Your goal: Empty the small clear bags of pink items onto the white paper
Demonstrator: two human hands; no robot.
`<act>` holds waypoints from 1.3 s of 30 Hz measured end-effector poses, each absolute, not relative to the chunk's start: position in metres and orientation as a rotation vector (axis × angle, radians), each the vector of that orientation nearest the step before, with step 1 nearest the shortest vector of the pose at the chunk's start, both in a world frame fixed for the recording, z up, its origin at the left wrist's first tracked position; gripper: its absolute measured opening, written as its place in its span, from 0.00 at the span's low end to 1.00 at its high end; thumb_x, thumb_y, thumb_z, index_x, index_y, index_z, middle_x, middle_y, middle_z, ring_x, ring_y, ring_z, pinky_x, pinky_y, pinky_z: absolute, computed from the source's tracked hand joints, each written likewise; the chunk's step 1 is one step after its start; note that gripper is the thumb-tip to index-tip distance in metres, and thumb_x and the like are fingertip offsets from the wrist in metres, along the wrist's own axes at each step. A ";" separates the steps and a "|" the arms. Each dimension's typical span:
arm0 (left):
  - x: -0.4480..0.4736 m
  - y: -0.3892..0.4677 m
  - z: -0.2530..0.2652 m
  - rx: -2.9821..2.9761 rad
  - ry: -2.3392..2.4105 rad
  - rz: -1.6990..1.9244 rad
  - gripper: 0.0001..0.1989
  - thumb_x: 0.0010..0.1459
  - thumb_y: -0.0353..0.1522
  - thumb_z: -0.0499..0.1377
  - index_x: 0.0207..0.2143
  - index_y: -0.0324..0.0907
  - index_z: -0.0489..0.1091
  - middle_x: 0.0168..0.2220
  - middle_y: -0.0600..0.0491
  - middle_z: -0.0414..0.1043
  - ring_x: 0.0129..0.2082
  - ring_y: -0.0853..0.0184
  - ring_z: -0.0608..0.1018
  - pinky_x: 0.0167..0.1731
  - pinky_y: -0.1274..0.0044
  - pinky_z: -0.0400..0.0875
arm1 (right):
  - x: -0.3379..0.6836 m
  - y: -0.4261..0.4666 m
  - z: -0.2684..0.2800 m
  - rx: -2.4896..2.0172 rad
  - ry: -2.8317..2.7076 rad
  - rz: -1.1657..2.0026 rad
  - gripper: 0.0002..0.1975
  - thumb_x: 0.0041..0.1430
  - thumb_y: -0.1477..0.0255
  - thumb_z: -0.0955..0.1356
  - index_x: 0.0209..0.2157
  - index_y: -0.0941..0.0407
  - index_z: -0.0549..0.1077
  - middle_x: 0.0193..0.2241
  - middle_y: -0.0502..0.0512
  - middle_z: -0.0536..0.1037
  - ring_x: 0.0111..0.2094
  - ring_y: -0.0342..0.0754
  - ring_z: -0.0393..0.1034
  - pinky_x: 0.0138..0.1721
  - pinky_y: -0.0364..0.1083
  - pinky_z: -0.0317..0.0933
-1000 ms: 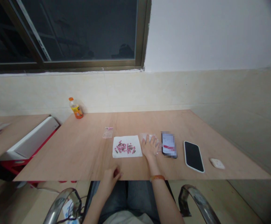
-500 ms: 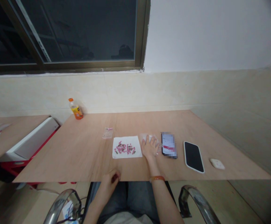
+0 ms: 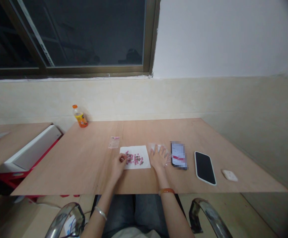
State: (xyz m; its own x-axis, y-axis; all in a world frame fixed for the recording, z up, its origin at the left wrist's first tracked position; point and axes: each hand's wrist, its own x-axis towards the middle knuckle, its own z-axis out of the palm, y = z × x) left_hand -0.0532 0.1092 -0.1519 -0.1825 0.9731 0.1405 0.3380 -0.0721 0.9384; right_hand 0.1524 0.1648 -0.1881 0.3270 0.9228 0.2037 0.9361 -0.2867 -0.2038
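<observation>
We've got a smooth matt wood surface [image 3: 67, 172], matt paper [image 3: 146, 163] toward its front edge, glossy plastic bottle [image 3: 80, 117] at back-left corner, shiny metal armrests [image 3: 211, 213] off front.

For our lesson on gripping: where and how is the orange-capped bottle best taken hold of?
Probably around the middle of the bottle, at its label, from the near side: it stands upright, its body is wider than the cap, and the wall rises behind.

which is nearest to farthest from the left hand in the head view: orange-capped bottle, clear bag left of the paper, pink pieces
1. Pink pieces: on the paper, right beside the left hand.
2. Clear bag: beyond the hand, slightly left.
3. Orange-capped bottle: far left, near the wall.
</observation>
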 end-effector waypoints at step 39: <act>-0.112 0.194 -0.139 1.173 2.673 0.525 0.20 0.48 0.39 0.60 0.38 0.30 0.71 0.45 0.29 0.68 0.47 0.45 0.70 0.40 0.65 0.66 | 0.165 0.173 -0.169 -1.823 -1.458 0.234 0.25 0.60 0.72 0.52 0.55 0.68 0.61 0.58 0.65 0.60 0.61 0.51 0.47 0.58 0.50 0.44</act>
